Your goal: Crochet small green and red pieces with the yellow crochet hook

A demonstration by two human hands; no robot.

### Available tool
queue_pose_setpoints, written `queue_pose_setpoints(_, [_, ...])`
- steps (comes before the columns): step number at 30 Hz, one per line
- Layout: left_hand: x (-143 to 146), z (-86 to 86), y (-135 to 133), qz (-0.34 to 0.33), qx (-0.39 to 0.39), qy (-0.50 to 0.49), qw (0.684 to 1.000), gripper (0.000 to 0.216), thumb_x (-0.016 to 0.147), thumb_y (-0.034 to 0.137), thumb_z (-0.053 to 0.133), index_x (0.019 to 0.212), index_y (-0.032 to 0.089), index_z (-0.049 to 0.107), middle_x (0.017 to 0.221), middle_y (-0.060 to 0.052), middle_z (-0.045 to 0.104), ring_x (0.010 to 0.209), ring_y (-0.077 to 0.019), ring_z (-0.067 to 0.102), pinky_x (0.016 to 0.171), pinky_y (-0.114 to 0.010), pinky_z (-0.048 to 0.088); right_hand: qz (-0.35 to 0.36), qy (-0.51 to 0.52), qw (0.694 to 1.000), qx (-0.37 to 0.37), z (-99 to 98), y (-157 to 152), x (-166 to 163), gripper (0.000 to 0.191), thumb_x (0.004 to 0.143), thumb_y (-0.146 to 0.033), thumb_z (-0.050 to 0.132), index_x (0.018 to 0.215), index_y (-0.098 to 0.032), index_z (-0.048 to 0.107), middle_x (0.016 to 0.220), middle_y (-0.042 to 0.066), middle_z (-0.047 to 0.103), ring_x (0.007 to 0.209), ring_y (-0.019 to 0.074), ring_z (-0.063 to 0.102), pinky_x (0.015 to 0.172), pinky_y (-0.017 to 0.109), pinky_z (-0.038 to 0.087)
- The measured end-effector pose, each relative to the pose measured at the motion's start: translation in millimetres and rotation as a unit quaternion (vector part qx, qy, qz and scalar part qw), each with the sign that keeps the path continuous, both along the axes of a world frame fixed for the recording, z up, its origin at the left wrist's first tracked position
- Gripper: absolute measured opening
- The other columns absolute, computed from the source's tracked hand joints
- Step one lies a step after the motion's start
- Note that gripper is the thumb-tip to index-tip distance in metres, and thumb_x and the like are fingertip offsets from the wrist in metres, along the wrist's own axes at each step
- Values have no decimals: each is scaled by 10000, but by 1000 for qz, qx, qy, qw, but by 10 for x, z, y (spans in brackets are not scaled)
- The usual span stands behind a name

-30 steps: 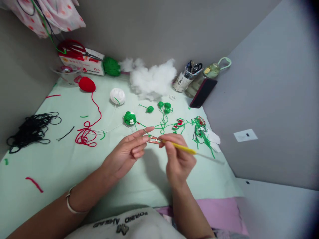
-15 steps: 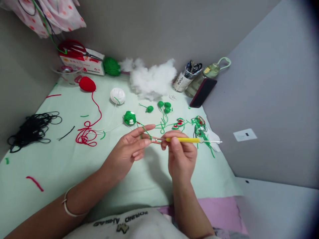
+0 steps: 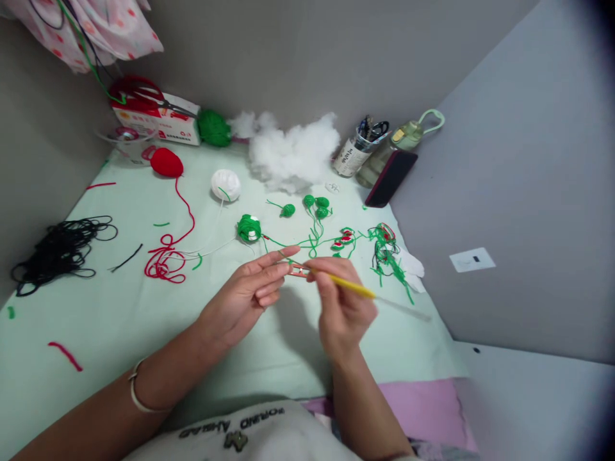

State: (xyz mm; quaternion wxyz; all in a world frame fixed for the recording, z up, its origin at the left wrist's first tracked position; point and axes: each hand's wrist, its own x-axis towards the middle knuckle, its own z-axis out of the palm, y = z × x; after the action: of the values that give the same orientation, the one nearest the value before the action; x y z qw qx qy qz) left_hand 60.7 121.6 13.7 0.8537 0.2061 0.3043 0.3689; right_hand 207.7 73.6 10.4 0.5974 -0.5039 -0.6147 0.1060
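Slanting above the worktop [image 3: 269, 365], the yellow-handled hook [image 3: 354, 287], grasped by the right hand [image 3: 346, 317], points toward a copper-coloured piece [image 3: 298, 275]. The left hand [image 3: 250, 282] pinches that piece's left end, probably for steadiness; the green yarn ball [image 3: 249, 228] lies beyond, presumably within feeding reach.

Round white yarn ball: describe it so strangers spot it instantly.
On the pale green tablecloth, find the fluffy white stuffing heap. Left of it, nearer, sits the round white yarn ball; unlike the red yarn ball farther left, it bears a short green strand.
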Motion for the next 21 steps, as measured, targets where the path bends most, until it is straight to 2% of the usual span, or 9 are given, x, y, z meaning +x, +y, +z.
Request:
queue_pose_setpoints(2, [0,16,4,23,33,23,999,319,801,161,831,1118,193,811,851,24,584,496,21,285,427,-94,305,13,106,994,-28,17,18,14,216,1008,-172,541,1017,-244,745,848,34,715,711,161,651,621,322,548])
queue_pose_setpoints(3, [5,23,0,39,57,38,997,367,799,163,837,1160,218,798,851,27,589,505,14,318,436,-97,323,22,121,992,-40,19,24,9,215,1013,-185,537,1004,-241,744,835,30,704,688,155,638,603,315,540])
queue_pose_setpoints(6, [35,30,-25,56,91,58,993,506,790,184,856,1274,277,746,779,44,576,525,-15,381,464,-113,365,25,0,999,-27,-10,20,-35,232,975,-125,584,1071,-250,755,951,54,725,827,173,678,703,332,570])
queue_pose_setpoints(8, [43,22,-33,30,60,41,997,463,790,205,856,1243,241,763,703,58,516,502,-16,334,453,-119,347,10,-87,996,5,-40,8,-51,302,939,-72,611,1125,-260,755,1045,73,738,938,193,687,782,354,576])
queue_pose_setpoints(9, [39,17,-31,15,39,31,999,416,794,210,850,1204,211,780,695,59,495,494,-11,295,443,-119,326,2,-86,996,13,-49,3,-47,311,939,-68,608,1132,-264,754,1044,73,742,941,195,685,785,357,573])
queue_pose_setpoints(12, [5,19,-12,6,20,24,999,303,799,192,835,1100,164,813,767,38,525,497,2,228,423,-123,269,-1,82,997,-17,-37,11,-2,215,978,-154,589,1041,-263,763,901,42,732,795,176,663,676,335,544])
queue_pose_setpoints(15, [-23,48,-10,13,66,50,996,361,805,205,833,1162,238,797,814,27,591,509,-14,289,450,-149,301,37,223,972,-72,8,44,27,163,985,-274,613,942,-242,768,856,33,712,671,146,616,592,312,515])
queue_pose_setpoints(18, [-23,69,-25,2,107,79,991,403,797,241,844,1193,273,784,819,20,643,563,-52,404,514,-185,371,67,206,971,-104,42,66,1,147,972,-295,643,951,-238,776,906,46,753,768,167,665,631,317,543])
queue_pose_setpoints(21, [-9,56,-30,4,123,105,987,351,810,284,837,1158,251,799,852,7,673,604,-69,443,567,-211,405,69,150,982,-91,40,50,-45,174,995,-227,602,1002,-262,772,928,37,776,855,182,695,688,332,575])
